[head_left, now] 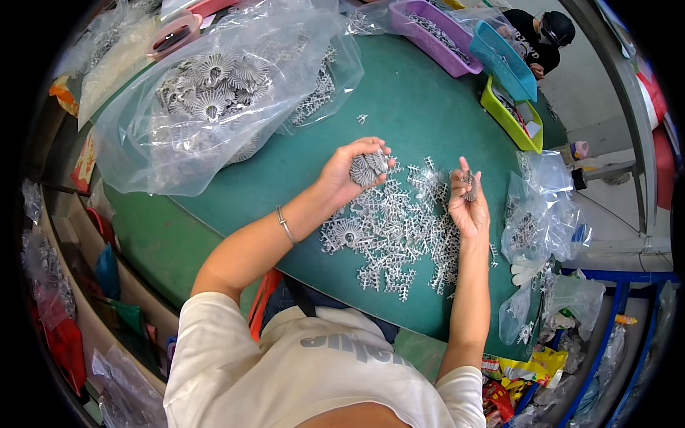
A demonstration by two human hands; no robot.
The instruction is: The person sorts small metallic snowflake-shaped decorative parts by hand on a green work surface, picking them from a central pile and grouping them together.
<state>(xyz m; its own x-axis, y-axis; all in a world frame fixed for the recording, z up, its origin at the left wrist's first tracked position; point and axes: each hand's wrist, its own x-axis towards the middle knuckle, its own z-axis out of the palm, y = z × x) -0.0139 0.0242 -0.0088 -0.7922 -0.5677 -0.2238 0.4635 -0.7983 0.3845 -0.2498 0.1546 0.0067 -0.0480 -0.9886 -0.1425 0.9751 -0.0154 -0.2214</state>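
green table [428,114] strewn with grey plastic parts [399,228], bags and bins around

Hands: two, left hand [346,171] and right hand [467,203] | plastic bins: three; purple bin [435,36]; blue bin [503,60]; lime bin [510,114] | large clear bags of grey parts: one [214,100] | bracelets: one [285,225] | loose grey sprues [392,235]: one heap (too tangled to count) | other persons: one [539,39]
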